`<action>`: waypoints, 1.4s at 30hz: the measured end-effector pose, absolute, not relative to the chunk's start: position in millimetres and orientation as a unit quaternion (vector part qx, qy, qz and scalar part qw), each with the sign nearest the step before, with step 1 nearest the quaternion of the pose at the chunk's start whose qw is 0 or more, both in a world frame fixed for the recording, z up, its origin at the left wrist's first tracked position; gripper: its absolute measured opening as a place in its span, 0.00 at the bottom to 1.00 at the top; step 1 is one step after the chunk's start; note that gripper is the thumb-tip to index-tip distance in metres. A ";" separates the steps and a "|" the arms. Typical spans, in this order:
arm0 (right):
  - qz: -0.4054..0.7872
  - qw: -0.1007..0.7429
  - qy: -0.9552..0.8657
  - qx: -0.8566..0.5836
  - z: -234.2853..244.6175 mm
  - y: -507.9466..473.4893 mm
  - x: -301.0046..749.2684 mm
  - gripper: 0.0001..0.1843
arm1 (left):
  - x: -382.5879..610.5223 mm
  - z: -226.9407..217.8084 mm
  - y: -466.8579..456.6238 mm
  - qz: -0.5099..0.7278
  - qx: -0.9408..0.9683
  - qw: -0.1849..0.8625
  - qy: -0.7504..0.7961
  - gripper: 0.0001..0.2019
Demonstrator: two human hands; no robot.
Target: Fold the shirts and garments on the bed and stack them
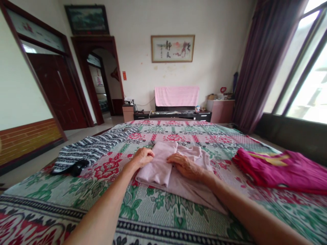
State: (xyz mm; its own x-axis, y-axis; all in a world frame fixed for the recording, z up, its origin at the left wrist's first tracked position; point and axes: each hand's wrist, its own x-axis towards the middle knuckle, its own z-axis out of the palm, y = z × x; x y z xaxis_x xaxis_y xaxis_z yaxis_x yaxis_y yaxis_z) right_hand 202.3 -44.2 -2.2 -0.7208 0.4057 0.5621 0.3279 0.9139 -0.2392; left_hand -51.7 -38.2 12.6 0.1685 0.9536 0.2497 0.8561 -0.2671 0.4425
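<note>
A pale pink garment (pixel 163 172) lies partly folded on the patterned bedspread (pixel 176 212), its left part doubled into a neat panel. My left hand (pixel 143 157) is at the left edge of that panel, fingers curled and closed on the cloth. Across the middle of the garment rests my right hand (pixel 186 166), palm down, with its fingers stretched out over the panel's right edge. The unfolded part spreads out to the right, partly covered by my right hand and forearm.
On the left side of the bed lies a black-and-white striped garment (pixel 87 149). Bright pink folded clothes (pixel 286 170) are stacked at the right. Beyond the bed stands a low black cabinet (pixel 172 115), with a pink cloth (pixel 176 96) draped above it. A purple curtain (pixel 265 64) hangs beside the window.
</note>
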 end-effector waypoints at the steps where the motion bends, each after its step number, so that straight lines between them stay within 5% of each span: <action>1: 0.062 0.319 -0.925 -0.196 -3.3 -44.6 201.3 0.22 | -52.8 11.9 -38.0 0.247 0.758 0.108 0.594 0.13; 13: 0.068 0.333 -0.922 -0.185 -8.4 -42.4 200.3 0.25 | -52.4 10.3 -39.4 0.269 0.771 0.134 0.561 0.10; 19: 0.060 0.341 -0.919 -0.186 -8.1 -44.2 200.2 0.24 | -64.9 7.8 -37.1 0.379 0.621 0.202 0.656 0.13; 24: 0.064 0.331 -0.919 -0.202 -4.8 -46.6 199.6 0.24 | -61.6 13.7 -40.7 0.325 0.719 0.138 0.598 0.12; 42: 0.073 0.322 -0.921 -0.209 -4.1 -46.9 199.2 0.24 | -54.0 10.7 -38.6 0.272 0.735 0.190 0.591 0.12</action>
